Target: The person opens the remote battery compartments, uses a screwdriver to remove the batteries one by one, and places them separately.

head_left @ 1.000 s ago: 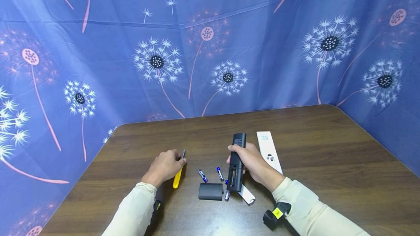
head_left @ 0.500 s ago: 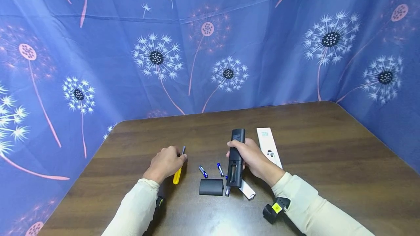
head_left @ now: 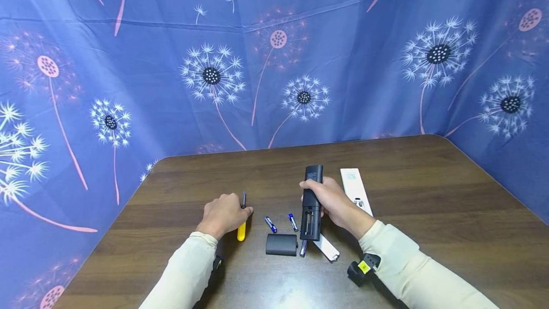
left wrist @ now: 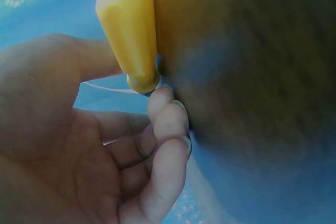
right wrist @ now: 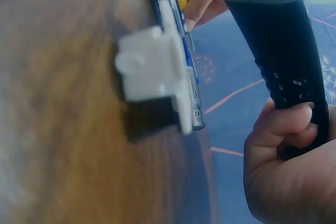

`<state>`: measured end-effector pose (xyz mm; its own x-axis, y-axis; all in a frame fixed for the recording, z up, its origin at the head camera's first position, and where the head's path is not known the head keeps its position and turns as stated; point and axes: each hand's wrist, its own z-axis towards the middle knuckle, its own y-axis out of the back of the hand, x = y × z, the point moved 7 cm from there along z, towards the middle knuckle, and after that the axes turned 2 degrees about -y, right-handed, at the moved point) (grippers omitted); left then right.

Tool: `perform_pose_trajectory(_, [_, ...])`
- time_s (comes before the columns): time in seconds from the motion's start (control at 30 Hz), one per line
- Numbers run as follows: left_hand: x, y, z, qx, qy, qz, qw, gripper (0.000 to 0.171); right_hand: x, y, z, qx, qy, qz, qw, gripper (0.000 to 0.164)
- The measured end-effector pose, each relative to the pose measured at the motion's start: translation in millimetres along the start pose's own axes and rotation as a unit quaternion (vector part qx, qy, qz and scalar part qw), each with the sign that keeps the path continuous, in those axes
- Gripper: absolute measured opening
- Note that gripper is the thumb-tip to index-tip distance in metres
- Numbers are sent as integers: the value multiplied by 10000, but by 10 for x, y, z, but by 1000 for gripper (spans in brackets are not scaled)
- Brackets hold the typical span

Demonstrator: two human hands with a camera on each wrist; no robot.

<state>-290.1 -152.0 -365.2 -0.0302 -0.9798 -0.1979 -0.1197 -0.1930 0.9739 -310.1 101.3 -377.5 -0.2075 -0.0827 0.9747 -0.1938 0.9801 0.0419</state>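
My left hand (head_left: 226,214) pinches a yellow-handled screwdriver (head_left: 241,231) lying on the table at the left. Thumb and fingertips sit on either side of its handle's narrow end in the left wrist view. With my right hand (head_left: 336,202) I grip a black remote control (head_left: 312,204), back side up, its battery compartment open toward me. Its buttons show in the right wrist view. Between the hands lie blue-and-silver batteries (head_left: 270,224) and a black rectangular cover (head_left: 280,244). A white cover piece (head_left: 328,248) is partly hidden beneath the remote.
A long white remote control (head_left: 353,190) lies beyond my right forearm, partly hidden by it. The brown wooden table (head_left: 429,194) ends at a blue curtain (head_left: 266,70) with dandelion prints.
The screwdriver has turned slightly under my left hand and points straighter away from me. My right hand keeps its grip on the black remote control. The whole head view has shifted slightly.
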Motion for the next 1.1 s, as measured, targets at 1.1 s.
perform_pose_trajectory(1.1, [19,1,-47,-51,-100,-115,9999,50,293,-143,282,29,183,-770,9969,43])
